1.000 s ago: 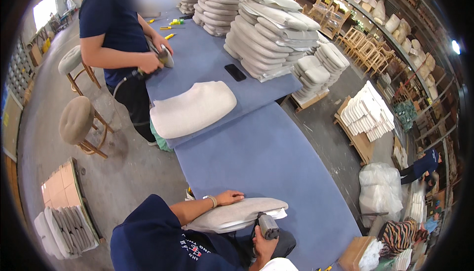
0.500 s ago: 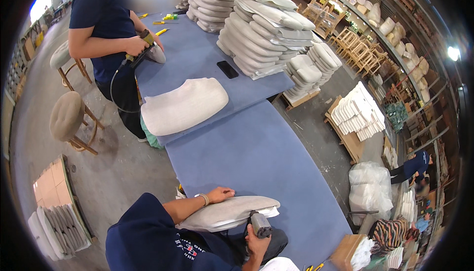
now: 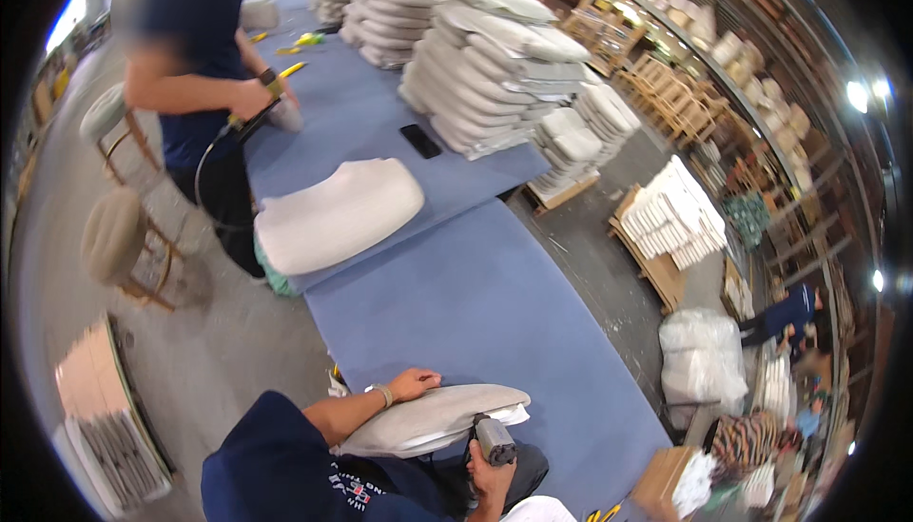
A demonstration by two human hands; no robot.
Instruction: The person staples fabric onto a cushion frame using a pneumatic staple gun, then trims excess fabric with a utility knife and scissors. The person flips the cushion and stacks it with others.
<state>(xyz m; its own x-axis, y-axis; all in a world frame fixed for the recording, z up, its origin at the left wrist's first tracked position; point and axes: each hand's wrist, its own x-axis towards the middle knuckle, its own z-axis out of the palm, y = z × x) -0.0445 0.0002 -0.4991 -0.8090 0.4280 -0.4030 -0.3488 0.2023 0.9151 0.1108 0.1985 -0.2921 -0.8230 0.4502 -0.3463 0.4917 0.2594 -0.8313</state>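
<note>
A light grey upholstered seat pad [image 3: 428,419] with white fabric along its edge stands tilted at the near edge of the blue-covered table, close against my body. My left hand [image 3: 415,385] is at its far side, fingers curled by its top edge; the fingertips are partly hidden. My right hand [image 3: 490,476] is wrapped round the handle of a grey and black staple gun [image 3: 495,439]. The gun's nose meets the pad's near side by its right end, where the white fabric shows; the exact contact is hidden.
Another grey pad [image 3: 339,215] lies flat farther up the table, near a black phone [image 3: 420,141] and tall pad stacks [image 3: 495,75]. Across the left side a co-worker [image 3: 190,66] holds a tool with a hose. Yellow-handled cutters [image 3: 604,514] lie at the lower right.
The whole view has shifted slightly left. My hands, the seat pad and the staple gun keep nearly the same positions to each other. The co-worker leans differently over the table.
</note>
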